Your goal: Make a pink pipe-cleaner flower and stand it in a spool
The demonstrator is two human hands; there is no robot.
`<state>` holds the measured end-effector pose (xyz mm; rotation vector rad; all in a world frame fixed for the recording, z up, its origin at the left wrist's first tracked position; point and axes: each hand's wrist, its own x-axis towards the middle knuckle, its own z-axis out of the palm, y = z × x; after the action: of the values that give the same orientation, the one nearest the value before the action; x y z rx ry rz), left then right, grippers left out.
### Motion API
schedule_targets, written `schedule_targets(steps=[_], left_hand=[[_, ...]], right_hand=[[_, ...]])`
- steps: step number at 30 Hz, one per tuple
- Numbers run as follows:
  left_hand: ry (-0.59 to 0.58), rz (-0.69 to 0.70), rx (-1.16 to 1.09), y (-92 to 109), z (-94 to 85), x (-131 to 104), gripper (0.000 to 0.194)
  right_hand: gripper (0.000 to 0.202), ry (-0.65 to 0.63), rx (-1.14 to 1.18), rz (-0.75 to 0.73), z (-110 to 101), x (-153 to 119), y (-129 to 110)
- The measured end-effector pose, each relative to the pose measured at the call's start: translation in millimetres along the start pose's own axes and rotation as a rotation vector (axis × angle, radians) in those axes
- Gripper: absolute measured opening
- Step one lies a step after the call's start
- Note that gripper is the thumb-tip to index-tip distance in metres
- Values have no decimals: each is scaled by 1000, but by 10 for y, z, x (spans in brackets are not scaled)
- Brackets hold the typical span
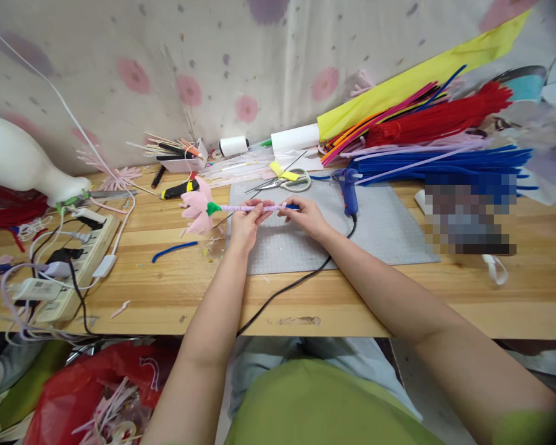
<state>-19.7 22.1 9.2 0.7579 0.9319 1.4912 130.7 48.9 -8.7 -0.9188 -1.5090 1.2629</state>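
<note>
An artificial flower (195, 209) with pink petals and a green base lies sideways above the table, its head to the left. My left hand (248, 224) is closed round its lilac-wrapped stem (230, 209). At the stem's right end, the fingers of my right hand (308, 217) pinch it. A bit of blue (293, 207) shows by those right fingers; whether it is part of the stem I cannot tell. Both hands are over the grey cutting mat (287, 253). Just behind them lie scissors (287, 181), and a blue glue gun (349, 190) rests to the right.
Blue pipe cleaners (440, 165) and red ones (440, 114) are heaped at the back right. A loose blue piece (175, 250) and a yellow-black cutter (180, 189) lie left. A power strip (81, 266) with tangled cables stands far left. The glue gun's black cord (291, 285) crosses the front.
</note>
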Motion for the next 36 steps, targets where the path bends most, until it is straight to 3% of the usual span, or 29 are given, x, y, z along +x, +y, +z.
schedule_targets(steps=[8,12,16,21,25,28,31,36], left_hand=[[-143,120,90,12,-5,-51,25],[-152,104,111,14,-15,-68,25],[-136,80,75,20,-28,-67,24],[-132,84,61,22,15,-77,26],[17,-51,18,-15,72,-72,21],[103,-149,38,-35,92,-64,14],[136,-158,52,-32,94,-64,7],[156,-89,48,-51,96,-62,12]], right_hand=[[30,2,473,294,8,-22,-118],[29,-41,577,382,-23,-25,-113],[25,-82,585,381,-48,-30,-105],[26,-42,557,329,-40,-17,-97],[29,8,480,224,-27,-5,-72],[28,11,278,137,-34,-5,-50],[26,-23,29,62,-58,-10,-40],[20,-7,-226,-65,-88,-17,-33]])
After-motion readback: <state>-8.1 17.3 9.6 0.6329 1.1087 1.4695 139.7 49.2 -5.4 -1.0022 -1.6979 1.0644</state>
